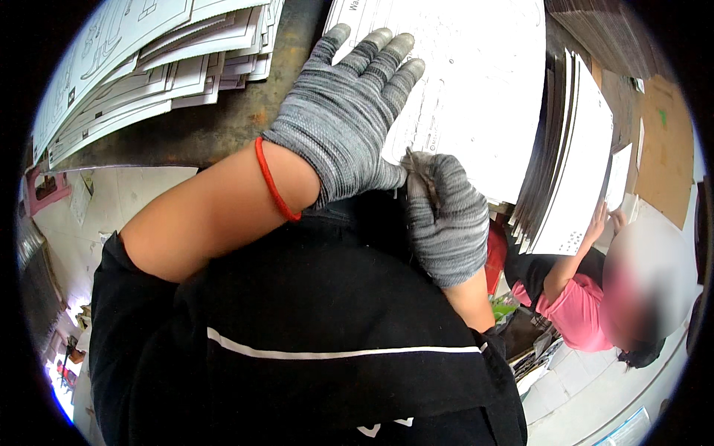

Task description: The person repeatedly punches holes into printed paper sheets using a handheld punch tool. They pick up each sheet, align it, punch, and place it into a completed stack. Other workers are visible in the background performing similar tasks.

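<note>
Left hand [346,111] in grey knit glove lay open, fingers flat on white printed sheet [476,82] atop bench stack. Right hand [445,215] closed, pinching sheet's near edge. Advice — keep left palm pressing stack, lift one sheet only.

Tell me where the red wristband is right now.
In the head view, left of centre: the red wristband circles the left wrist, right at the cuff of the grey glove lying flat on the printed sheet.

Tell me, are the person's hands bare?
No, both the left hand and the right hand wear grey knitted gloves over the white printed sheets.
</note>
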The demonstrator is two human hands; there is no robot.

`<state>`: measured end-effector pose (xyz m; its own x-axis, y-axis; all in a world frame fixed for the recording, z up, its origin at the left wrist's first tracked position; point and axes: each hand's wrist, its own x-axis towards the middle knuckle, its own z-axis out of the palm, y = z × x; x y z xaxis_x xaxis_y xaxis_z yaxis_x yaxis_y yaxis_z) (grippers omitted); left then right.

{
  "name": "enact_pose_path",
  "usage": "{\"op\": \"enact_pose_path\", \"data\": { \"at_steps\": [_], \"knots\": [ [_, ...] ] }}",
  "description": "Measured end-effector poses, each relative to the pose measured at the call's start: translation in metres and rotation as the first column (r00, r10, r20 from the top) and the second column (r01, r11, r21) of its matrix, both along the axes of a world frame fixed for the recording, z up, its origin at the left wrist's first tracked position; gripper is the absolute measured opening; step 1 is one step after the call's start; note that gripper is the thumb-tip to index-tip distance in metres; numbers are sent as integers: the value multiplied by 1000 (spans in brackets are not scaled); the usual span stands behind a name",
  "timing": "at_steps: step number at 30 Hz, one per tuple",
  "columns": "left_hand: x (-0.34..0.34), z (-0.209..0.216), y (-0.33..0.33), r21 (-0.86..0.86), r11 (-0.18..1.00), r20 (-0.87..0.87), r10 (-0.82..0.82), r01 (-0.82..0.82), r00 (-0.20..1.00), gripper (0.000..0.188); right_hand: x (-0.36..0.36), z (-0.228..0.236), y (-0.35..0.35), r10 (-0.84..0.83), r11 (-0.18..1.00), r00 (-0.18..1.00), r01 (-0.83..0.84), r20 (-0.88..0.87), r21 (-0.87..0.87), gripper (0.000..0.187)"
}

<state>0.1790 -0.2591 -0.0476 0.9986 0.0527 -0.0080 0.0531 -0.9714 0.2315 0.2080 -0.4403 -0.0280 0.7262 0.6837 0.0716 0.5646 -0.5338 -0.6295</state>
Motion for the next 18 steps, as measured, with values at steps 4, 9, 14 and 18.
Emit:
{"op": "enact_pose_path", "data": {
  "at_steps": [4, 9, 14, 18],
  "knots": [
    [-7, 0, 9, -71, 994, 84, -73, 79, 994, 106, 7, 1, -7, -73, 997, 989, 76, -132, 20, 16],
    [-55, -2, 34, -699, 712, 240, 318, -65, 917, 66, 37, -6, -50, -345, 936, 886, 298, 309, 189, 21],
    [-63, 22, 46, -701, 588, -246, 332, -404, 911, 35, 34, -10, -66, -444, 841, 890, 454, -104, 293, 24],
    [-59, 41, 42, -785, 481, -273, 298, -390, 915, 30, 23, -12, -60, -384, 823, 916, 398, -118, 406, 29]
  ]
}}
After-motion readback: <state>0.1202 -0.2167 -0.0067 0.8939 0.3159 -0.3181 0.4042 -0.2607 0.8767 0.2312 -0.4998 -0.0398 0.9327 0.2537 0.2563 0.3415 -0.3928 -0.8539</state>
